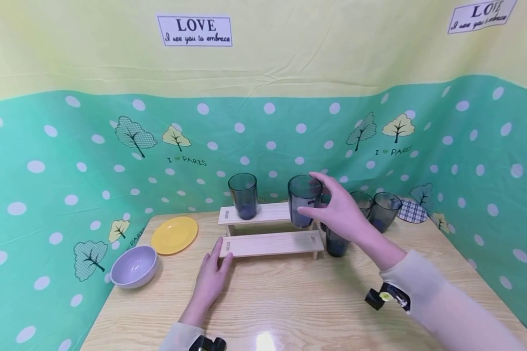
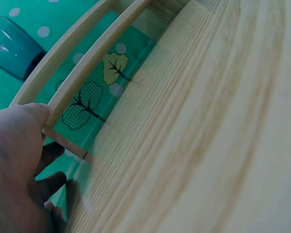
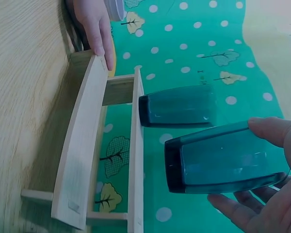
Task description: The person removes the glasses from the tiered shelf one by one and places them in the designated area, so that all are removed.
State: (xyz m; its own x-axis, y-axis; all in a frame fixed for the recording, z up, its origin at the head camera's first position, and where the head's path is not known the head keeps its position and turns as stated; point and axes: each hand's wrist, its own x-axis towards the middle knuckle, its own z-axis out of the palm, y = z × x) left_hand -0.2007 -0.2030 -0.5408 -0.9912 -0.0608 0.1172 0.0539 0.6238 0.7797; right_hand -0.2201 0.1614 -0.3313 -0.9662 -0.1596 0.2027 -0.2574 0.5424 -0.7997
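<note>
A two-step wooden shelf (image 1: 272, 244) stands on the table. My left hand (image 1: 212, 275) holds the left end of its lower step, thumb at the front edge and fingers along the side. One dark tinted drinking glass (image 1: 244, 199) stands upright on the left part of the upper step. In my right hand (image 1: 346, 214) is a second drinking glass (image 1: 302, 197), gripped by its side between thumb and fingers. In the right wrist view this held glass (image 3: 218, 160) hangs beside the standing one, its base a little above the upper step.
Several more tinted glasses (image 1: 384, 212) stand right of the shelf, partly behind my right hand and forearm. A yellow plate (image 1: 174, 235) and a lilac bowl (image 1: 134, 267) lie on the left. A checked round piece (image 1: 413, 211) is at the back right. A patterned curtain (image 1: 268, 126) encloses the table.
</note>
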